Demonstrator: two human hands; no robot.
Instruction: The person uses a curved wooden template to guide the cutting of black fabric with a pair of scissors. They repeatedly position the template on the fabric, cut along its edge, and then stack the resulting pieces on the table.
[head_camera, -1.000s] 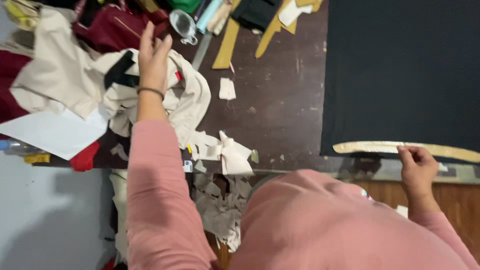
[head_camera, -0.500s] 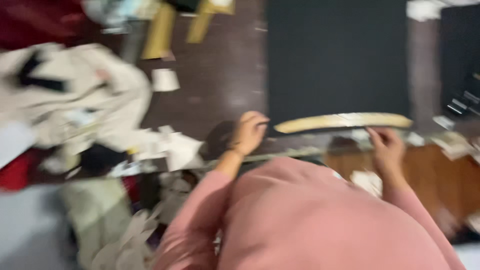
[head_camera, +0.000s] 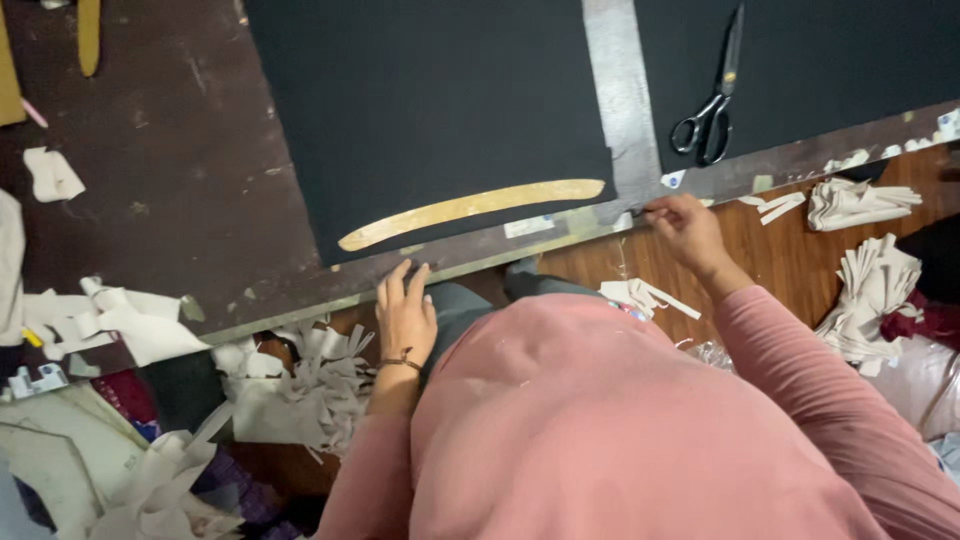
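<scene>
Black fabric (head_camera: 440, 110), left hand (head_camera: 404, 318) flat, right hand (head_camera: 684, 226) pinching

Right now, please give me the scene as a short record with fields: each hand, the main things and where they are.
left hand: flat at table edge, fingers on it, holds nothing
right hand: at the edge, pinching a small dark thing, too small to tell
black cloth: spread on the table
curved wooden ruler: lies on the cloth near its lower edge
scissors: on the cloth, closed

Small white-blue labels (head_camera: 528, 226) — table edge
</scene>
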